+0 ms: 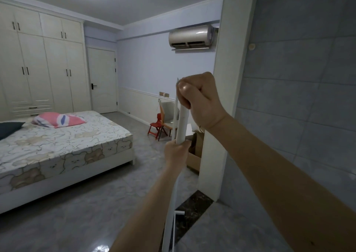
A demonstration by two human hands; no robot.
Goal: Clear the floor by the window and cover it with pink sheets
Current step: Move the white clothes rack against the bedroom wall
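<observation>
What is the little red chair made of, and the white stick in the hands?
The little red chair looks like moulded plastic: one even, bright colour with smooth, slightly shiny surfaces. The white stick, held upright by the right hand and left hand, looks like smooth matte plastic or painted metal; I can't tell which.

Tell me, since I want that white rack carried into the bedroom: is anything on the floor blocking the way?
Nothing visible blocks it. Both hands, right above left, hold the white rack upright. The floor ahead is bare; bed sits left, cardboard box and red chair right.
</observation>
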